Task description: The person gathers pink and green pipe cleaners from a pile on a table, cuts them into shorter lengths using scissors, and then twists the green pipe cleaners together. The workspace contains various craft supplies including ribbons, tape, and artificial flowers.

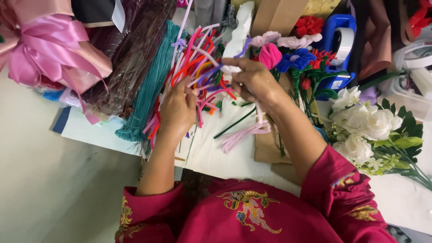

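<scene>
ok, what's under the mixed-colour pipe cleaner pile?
The mixed-colour pipe cleaner pile lies on a white sheet, with the left hand over its near edge and the right hand pinching strands. Beneath the dense middle is covered; I can't tell what's there.

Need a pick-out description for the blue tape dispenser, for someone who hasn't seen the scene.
Start at the white flower bouquet on the table's right side, then look up toward the top edge. The blue tape dispenser stands behind the pipe-cleaner flowers. It alone is hard blue plastic holding a whitish tape roll.
</scene>
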